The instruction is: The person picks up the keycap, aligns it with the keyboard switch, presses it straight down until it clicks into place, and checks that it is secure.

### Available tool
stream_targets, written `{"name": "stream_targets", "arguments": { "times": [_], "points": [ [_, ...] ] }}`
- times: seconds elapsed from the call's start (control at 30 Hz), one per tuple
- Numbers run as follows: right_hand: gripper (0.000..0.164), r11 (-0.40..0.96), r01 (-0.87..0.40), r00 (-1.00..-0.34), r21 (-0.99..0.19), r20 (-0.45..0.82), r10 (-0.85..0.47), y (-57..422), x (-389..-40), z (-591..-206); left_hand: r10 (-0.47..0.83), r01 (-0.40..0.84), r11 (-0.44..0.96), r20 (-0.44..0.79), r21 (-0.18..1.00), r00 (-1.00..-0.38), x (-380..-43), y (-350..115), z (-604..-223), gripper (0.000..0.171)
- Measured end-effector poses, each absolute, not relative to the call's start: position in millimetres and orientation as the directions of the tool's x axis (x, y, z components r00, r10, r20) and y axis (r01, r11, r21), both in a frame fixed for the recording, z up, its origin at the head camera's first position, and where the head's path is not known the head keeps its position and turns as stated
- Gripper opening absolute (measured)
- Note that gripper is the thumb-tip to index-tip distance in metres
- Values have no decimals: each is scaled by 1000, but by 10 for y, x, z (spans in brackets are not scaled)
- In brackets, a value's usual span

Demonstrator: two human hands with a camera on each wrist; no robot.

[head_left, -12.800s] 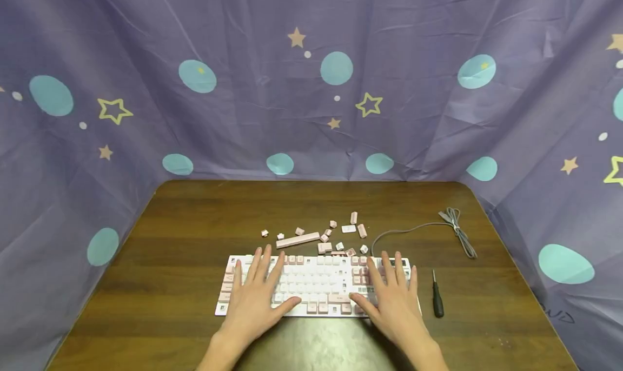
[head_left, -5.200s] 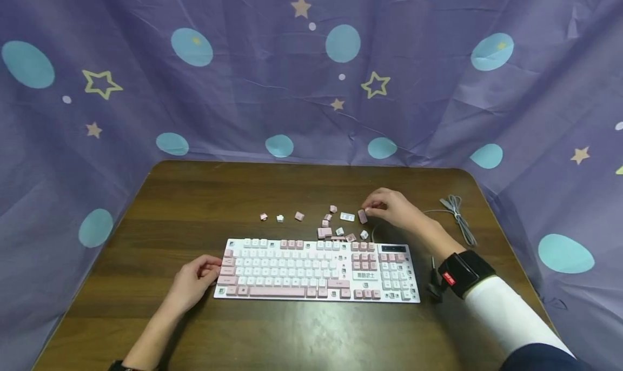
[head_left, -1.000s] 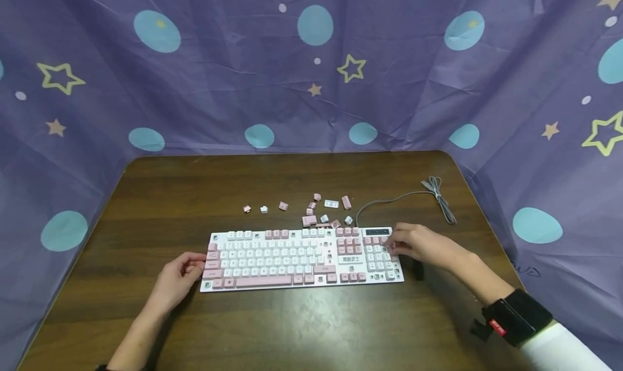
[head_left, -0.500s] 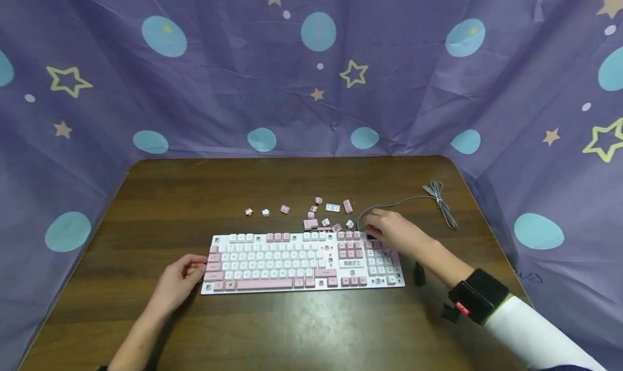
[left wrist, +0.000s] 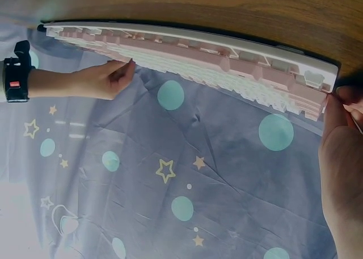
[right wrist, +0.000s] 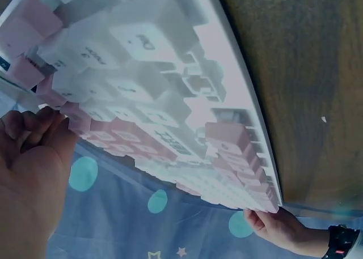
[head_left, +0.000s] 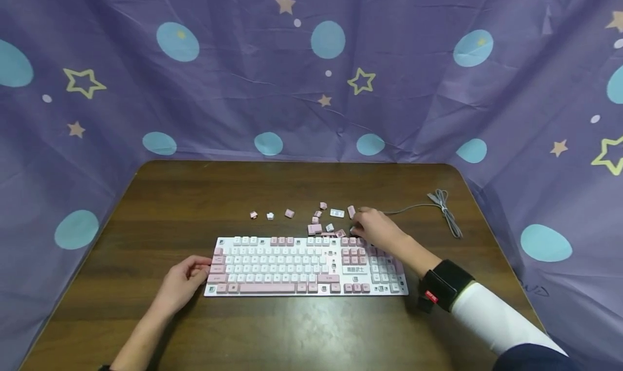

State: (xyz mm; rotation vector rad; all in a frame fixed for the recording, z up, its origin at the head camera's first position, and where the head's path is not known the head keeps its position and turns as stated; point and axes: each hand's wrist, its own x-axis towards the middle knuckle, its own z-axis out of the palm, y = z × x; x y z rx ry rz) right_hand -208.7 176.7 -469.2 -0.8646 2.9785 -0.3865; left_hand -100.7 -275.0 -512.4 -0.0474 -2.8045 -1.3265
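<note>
A white-and-pink keyboard (head_left: 272,268) lies on the brown table, with bare switches in a few places. My left hand (head_left: 182,282) grips its left end, and the left wrist view has the thumb at the keyboard's corner (left wrist: 320,80). My right hand (head_left: 379,230) is behind the keyboard's right part, its fingertips pinching a small white keycap (head_left: 352,230). In the right wrist view those fingers (right wrist: 42,126) are curled just past the keyboard's back edge. Beside this hand lies a tall pink keycap (head_left: 351,212), with a wide white keycap (head_left: 337,213) to its left.
Several loose keycaps are scattered behind the keyboard, among them a wide pink one (head_left: 314,229) and a white one (head_left: 270,216) farther left. A grey cable (head_left: 445,209) is bundled at the back right. A patterned curtain (head_left: 219,90) encloses the table.
The long pink spacebar, loose 12.8 s ago, sits in the keyboard. Over the last second my right hand has left the number pad and moved left to the loose keycaps. The left hand stays.
</note>
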Motion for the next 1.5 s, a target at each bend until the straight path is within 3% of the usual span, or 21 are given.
{"name": "stream_targets", "arguments": {
  "times": [0.3,0.53,0.97,1.1,1.5],
  "points": [
    [8,791,-559,-824,-250,60,-563,1804,-2095,-4671,19,57,634,59,771,-998,-1015,-2726,-5130,15],
    [13,797,-521,-843,-306,37,-537,1892,-2060,-4592,24,64,630,63,774,-998,-1028,-2728,-5111,15],
    [12,780,-464,-859,-420,0,-511,2233,-1647,-4403,28,74,627,72,776,-997,-1022,-2713,-5084,15],
    [7,753,-494,-841,-434,20,-541,2409,-1556,-4423,31,77,634,74,770,-997,-1020,-2731,-5095,15],
    [13,710,-530,-824,-464,86,-559,2637,-1416,-4625,15,63,644,69,762,-997,-1000,-2737,-5096,15]
  ]
}}
